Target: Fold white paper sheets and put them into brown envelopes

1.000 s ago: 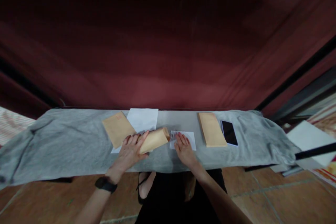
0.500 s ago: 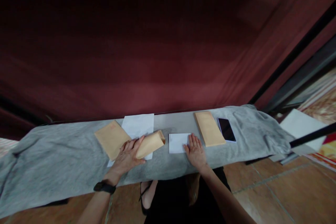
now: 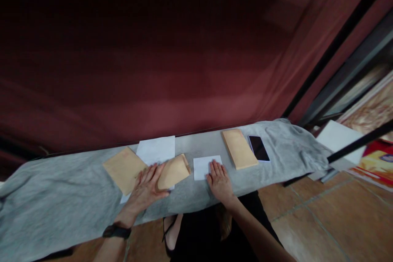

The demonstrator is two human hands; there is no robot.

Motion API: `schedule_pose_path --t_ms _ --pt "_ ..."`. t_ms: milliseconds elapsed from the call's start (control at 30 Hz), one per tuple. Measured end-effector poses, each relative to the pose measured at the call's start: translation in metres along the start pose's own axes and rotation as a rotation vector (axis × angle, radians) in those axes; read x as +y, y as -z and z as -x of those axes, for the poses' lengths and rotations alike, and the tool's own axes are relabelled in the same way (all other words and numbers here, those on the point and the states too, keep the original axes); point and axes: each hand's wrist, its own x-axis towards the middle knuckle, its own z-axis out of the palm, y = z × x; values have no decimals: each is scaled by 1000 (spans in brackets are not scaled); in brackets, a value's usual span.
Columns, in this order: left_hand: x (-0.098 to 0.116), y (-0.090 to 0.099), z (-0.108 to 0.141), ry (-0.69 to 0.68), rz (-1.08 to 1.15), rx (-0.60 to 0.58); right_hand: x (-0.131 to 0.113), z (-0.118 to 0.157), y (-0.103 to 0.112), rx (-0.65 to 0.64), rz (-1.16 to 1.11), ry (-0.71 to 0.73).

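My left hand grips the left end of a brown paper envelope, with its thumb along the near side and the fingers at the far side. The envelope bulges, and its right end is partly open. Under it lies a white sheet of paper, and a second brown envelope overlaps that sheet at the left. My right hand lies flat, fingers stretched out, on the right part of a small folded white paper. A gap separates this paper from the envelope's open end.
A thick stack of brown envelopes lies right of my right hand, with a dark-screened phone beside it. Grey cloth covers the narrow bench. A dark red panel rises behind. A white board stands at the far right.
The envelope's open end looks flatter and narrower than before. My right hand has slid slightly left, further onto the folded paper. The whole view has shifted a little.
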Motion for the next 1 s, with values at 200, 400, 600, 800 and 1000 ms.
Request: schedule_pose_path --t_ms 200,400,600,800,1000 --pt "112 -8 0 -241 215 119 3 -1 3 -46 13 -22" --pt "209 -62 -10 -240 157 93 17 4 4 -113 14 -51" --pt "196 -84 2 -185 57 223 35 18 5 -36 15 -73" --pt "190 -85 12 -143 43 232 34 -2 6 -48 -6 -142" --pt "193 -84 12 -120 54 240 36 -71 17 -310 -44 -67"
